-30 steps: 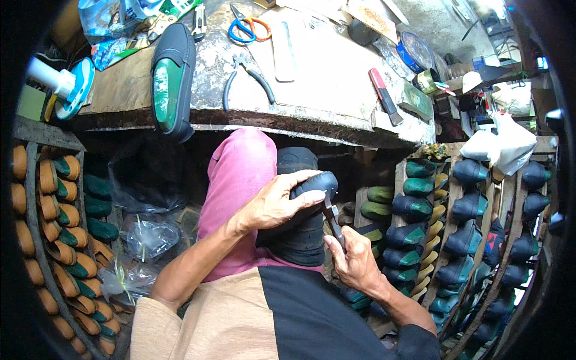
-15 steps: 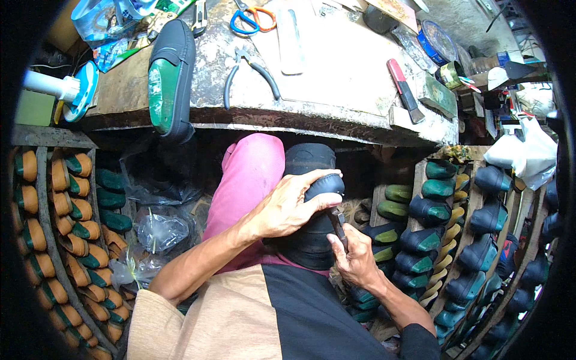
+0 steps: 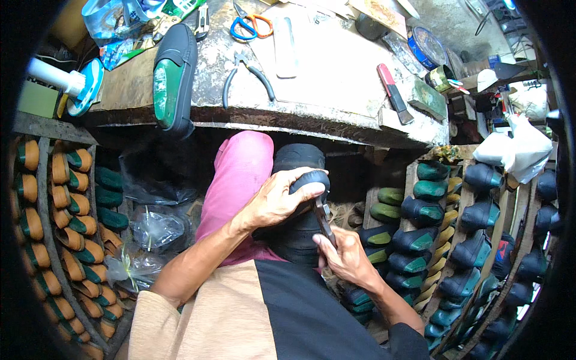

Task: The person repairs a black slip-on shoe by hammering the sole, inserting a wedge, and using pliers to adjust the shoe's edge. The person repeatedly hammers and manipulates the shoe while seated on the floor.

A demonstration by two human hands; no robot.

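A dark shoe [image 3: 303, 225] on its last rests on my lap, against my pink trouser leg [image 3: 237, 180]. My left hand [image 3: 279, 198] clamps over its rounded upper end and holds it still. Just below and to the right, my right hand [image 3: 345, 258] grips a metal pincer tool [image 3: 323, 217], whose jaws touch the shoe's edge beside my left fingers. Both forearms come in from the lower edge.
A worn workbench [image 3: 336, 78] lies ahead with another dark shoe on a green last [image 3: 173, 75], pliers [image 3: 243, 72], scissors [image 3: 251, 25], a red-handled brush [image 3: 393, 93] and tins. Racks of lasts and dark shoes stand left [image 3: 66, 216] and right [image 3: 462, 234]. A white bag [image 3: 516, 147] hangs right.
The view has tilted up a little, showing more of the bench. My hands stay on the shoe; the right hand with the tool shifts slightly along its edge.
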